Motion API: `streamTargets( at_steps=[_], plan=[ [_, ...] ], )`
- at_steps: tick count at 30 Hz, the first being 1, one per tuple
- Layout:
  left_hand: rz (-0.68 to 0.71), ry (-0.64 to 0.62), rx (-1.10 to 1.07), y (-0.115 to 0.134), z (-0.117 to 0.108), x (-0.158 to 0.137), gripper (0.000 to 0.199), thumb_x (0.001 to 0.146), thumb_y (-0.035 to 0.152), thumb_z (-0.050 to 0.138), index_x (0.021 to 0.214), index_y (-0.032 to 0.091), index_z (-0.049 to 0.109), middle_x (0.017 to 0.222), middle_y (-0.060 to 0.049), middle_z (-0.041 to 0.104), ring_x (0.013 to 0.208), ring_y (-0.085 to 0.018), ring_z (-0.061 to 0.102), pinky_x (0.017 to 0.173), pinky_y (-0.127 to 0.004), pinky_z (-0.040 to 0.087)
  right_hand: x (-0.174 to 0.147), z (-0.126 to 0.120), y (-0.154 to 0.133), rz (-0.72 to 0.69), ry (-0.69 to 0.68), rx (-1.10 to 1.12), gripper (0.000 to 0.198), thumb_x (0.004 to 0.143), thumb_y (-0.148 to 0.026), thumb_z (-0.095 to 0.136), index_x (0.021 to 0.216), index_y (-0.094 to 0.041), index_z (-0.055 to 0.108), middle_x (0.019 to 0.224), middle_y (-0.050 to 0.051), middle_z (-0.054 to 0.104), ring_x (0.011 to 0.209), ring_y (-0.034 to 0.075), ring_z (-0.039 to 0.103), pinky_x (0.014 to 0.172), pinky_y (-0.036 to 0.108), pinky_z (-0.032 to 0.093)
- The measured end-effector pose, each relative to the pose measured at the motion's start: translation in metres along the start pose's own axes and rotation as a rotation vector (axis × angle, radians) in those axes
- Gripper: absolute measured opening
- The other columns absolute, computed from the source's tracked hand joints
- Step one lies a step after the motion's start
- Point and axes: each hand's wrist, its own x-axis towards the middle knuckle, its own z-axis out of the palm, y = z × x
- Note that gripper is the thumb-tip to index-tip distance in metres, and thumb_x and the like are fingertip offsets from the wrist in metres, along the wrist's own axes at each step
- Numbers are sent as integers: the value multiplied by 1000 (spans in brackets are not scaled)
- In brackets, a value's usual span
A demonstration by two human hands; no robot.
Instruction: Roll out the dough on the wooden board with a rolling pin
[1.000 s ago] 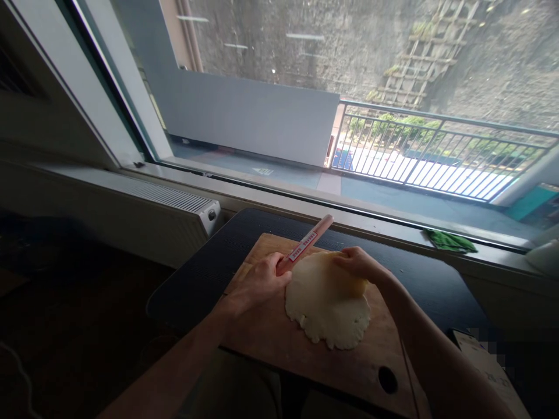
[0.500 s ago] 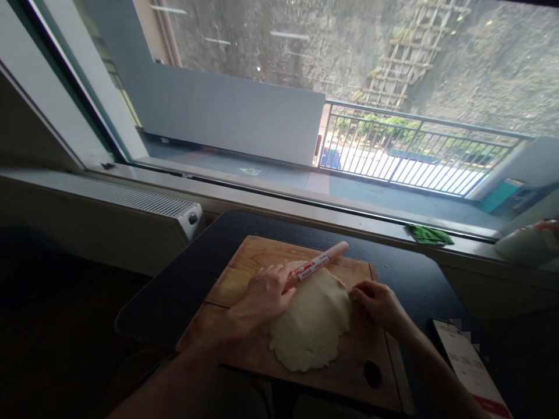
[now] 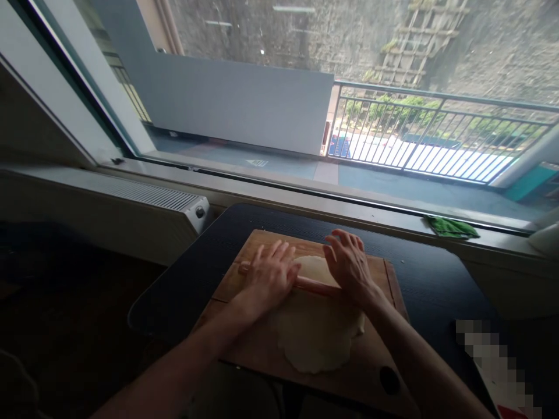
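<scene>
Dough (image 3: 317, 340), a flat sheet with an uneven edge, lies on a wooden board (image 3: 233, 285), a slim rolling pin (image 3: 315, 285) across its far part. The left hand (image 3: 273, 270) rests palm down over the pin near its left end, fingers extended, loosely spread; the right hand (image 3: 349, 262) is open, its heel at the pin's other side, fingers raised. Beneath the board is a black worktop (image 3: 187, 285). Beyond are a white radiator (image 3: 166, 201) and a green cloth (image 3: 452, 228) on the windowsill (image 3: 305, 201), then, outside, a metal railing (image 3: 423, 135)
</scene>
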Motion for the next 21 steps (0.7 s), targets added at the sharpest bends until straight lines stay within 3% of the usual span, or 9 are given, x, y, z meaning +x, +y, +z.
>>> streamTargets(
  at_steps=[2,4,8,10,13,18,21],
  plan=[
    [-78,-41,-12,3,7,26,46,94,39,26,126,17,52,135,-10,51,128,-25,40,105,-47,28,8,-2,3,52,15,-29,30,94,-27,35,106,-19,61,119,9,56,110,24,48,101,45,30],
    [-98,-83,-27,2,6,34,44,94,36,27,121,17,56,132,-9,54,125,-24,44,104,-46,31,-4,-7,-1,54,-5,-32,33,95,-27,32,114,-19,58,125,10,53,116,24,45,103,46,27],
    [23,-62,-43,-4,-9,-13,44,94,34,28,122,17,57,133,-9,53,127,-22,42,110,-46,21,-60,-16,-18,-42,-129,-52,42,93,-37,37,129,-18,48,137,12,45,131,27,32,107,47,22],
    [35,-95,-60,-8,-15,-36,44,94,34,28,124,18,55,133,-7,53,126,-21,44,110,-44,23,-71,-15,-20,-79,-172,-54,46,92,-43,39,129,-18,48,138,11,45,133,28,27,108,48,19],
    [-11,-104,-45,-15,-12,-27,43,94,34,28,123,18,56,136,-8,50,130,-23,39,109,-46,24,-42,-2,-10,-30,-189,-55,48,92,-46,35,129,-18,48,136,11,47,134,28,25,109,49,16],
    [-138,-138,-11,-24,4,42,46,94,36,29,126,14,53,138,-11,47,133,-27,33,107,-50,25,37,25,7,147,-280,-49,48,95,-44,29,128,-16,49,132,12,48,130,27,33,104,46,26],
    [-94,-155,-14,-19,-1,28,46,94,35,28,128,15,51,140,-11,45,134,-26,31,108,-51,24,20,18,-2,67,-306,-20,49,95,-44,28,130,-14,47,136,13,45,132,26,31,104,44,28]
  ],
)
